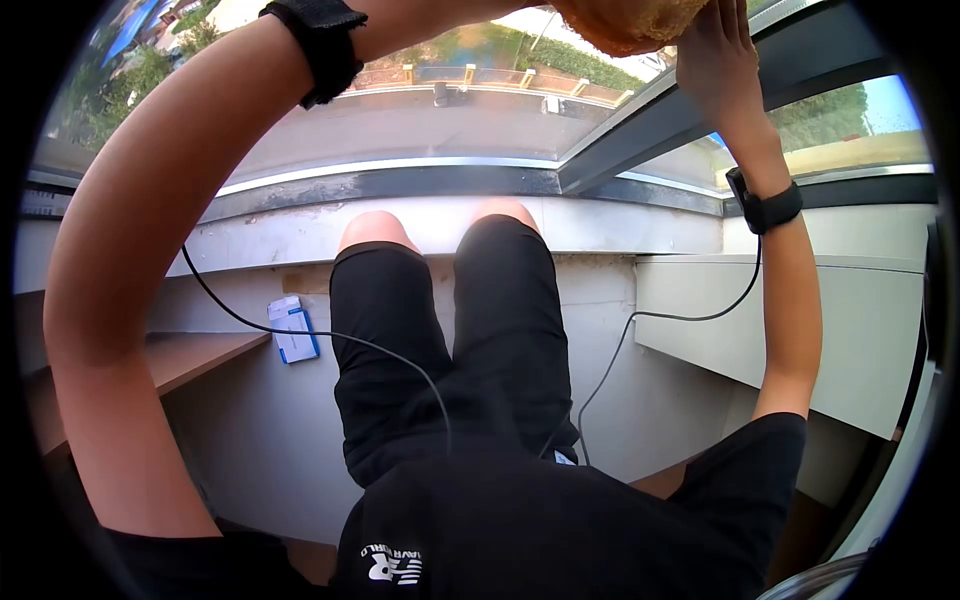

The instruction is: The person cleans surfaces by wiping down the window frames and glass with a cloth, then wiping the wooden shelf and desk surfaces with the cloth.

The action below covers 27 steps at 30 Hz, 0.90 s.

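Observation:
An orange-brown, rough-textured thing [630, 25], like a sponge or fuzzy cloth, is at the top edge against the window glass; its upper part is cut off. My left arm arches up and across toward it, and my left hand is beyond the frame or hidden by it. My right hand [720, 65] is raised just right of this thing, close to the dark window frame [640, 140]. Its fingers stretch upward, their tips near the top edge. Whether they touch the orange-brown thing or the frame, I cannot tell.
My knees rest near the white sill [620, 225] below the window. A blue-and-white box [292, 330] lies left of my legs. A brown shelf [205, 365] is at left, a white cabinet [780, 320] at right. Black cables [690, 318] run from both wristbands [772, 208] to my waist.

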Each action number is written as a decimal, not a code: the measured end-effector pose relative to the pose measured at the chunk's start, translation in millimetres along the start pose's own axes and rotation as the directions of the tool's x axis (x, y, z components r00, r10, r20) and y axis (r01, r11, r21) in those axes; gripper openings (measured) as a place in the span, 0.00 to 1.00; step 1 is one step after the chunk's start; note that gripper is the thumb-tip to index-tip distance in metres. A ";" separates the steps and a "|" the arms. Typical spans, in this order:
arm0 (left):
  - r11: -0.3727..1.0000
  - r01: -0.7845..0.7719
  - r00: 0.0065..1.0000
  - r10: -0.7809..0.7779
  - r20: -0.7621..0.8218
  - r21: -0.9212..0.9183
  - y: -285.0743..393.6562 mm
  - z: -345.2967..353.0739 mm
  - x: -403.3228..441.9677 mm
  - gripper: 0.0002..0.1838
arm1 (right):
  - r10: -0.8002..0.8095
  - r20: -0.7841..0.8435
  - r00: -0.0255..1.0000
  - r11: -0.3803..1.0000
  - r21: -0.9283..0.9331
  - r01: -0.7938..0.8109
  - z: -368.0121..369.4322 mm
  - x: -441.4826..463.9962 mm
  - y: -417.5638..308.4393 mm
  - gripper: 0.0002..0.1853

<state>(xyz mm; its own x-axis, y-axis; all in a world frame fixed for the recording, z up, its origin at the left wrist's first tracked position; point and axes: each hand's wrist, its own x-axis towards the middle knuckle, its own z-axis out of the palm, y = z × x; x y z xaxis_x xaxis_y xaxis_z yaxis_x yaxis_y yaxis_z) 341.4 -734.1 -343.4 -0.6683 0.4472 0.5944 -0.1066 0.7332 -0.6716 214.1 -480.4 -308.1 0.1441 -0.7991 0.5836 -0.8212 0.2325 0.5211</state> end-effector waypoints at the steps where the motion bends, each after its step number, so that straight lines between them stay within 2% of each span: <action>1: 0.996 -0.024 0.988 0.037 0.149 -0.084 11.8 5.1 -16.0 0.20 | -0.010 0.101 0.995 0.999 -0.040 0.014 2.7 -8.9 -9.2 0.35; 3: 0.996 -0.054 0.988 0.064 0.141 -0.073 31.4 4.8 -31.2 0.22 | 0.037 0.097 0.995 0.999 -0.032 -0.034 17.6 -20.6 -27.4 0.37; 5: 0.988 -0.133 0.951 0.148 0.271 -0.073 51.7 -4.2 -45.9 0.23 | 0.069 0.126 0.990 0.997 0.013 -0.072 30.9 -36.3 -44.4 0.36; 6: 0.982 -0.173 0.924 0.188 0.333 -0.075 59.3 -3.1 -53.5 0.24 | 0.073 0.144 0.987 0.997 0.017 -0.076 42.4 -48.7 -51.9 0.32; 7: 0.979 -0.185 0.966 0.196 0.167 -0.084 73.9 13.4 -65.7 0.21 | 0.031 0.136 0.990 0.999 0.021 -0.034 58.1 -66.4 -58.0 0.27; 9: 0.949 -0.230 0.943 0.162 0.292 0.217 101.8 0.6 -87.2 0.34 | -0.056 0.121 0.991 0.998 0.024 0.053 94.5 -101.6 -78.7 0.19; 10: 0.931 -0.302 0.908 0.215 0.360 0.205 113.8 4.4 -101.3 0.35 | -0.003 0.091 0.996 0.997 0.075 -0.004 114.4 -118.7 -95.5 0.12; 11: 0.911 -0.370 0.865 0.266 0.424 0.183 126.2 9.2 -116.4 0.37 | -0.027 0.116 0.993 0.998 0.062 0.020 130.1 -133.7 -109.2 0.12; 13: 0.863 -0.485 0.763 0.336 0.553 0.144 156.3 26.4 -150.4 0.30 | -0.062 0.232 0.971 0.995 0.092 0.042 159.8 -165.8 -141.3 0.12; 15: 0.902 -0.430 0.731 0.321 0.603 0.041 203.4 70.1 -201.8 0.31 | -0.079 0.269 0.960 0.990 0.133 0.044 190.7 -196.4 -171.1 0.12; 16: 0.866 -0.499 0.689 0.379 0.619 0.025 215.5 77.3 -214.6 0.32 | -0.092 0.327 0.940 0.986 0.159 0.041 203.6 -211.8 -184.8 0.13; 19: 0.891 -0.426 0.588 0.404 0.701 -0.157 261.8 102.2 -246.4 0.29 | -0.113 0.273 0.955 0.982 0.178 0.065 240.2 -246.0 -212.3 0.15; 23: 0.919 -0.368 0.678 0.367 0.636 -0.139 280.4 113.0 -259.2 0.22 | -0.102 0.297 0.949 0.977 0.208 0.039 258.9 -263.6 -221.7 0.20; 25: 0.901 -0.423 0.717 0.398 0.573 -0.097 265.2 105.2 -252.6 0.18 | -0.139 0.314 0.939 0.981 0.172 0.088 242.8 -255.2 -213.1 0.21; 27: 0.914 -0.401 0.782 0.375 0.497 -0.058 236.0 87.9 -238.9 0.17 | -0.148 0.310 0.939 0.983 0.151 0.106 218.5 -231.0 -199.0 0.22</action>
<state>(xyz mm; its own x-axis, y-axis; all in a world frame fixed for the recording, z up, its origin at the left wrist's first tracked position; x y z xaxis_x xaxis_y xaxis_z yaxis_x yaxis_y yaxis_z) 411.2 -713.0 -682.7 -0.9290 0.3700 -0.0067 0.2135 0.5211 -0.8264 223.6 -463.3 -682.6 0.0863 -0.9567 0.2778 -0.8752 0.0604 0.4799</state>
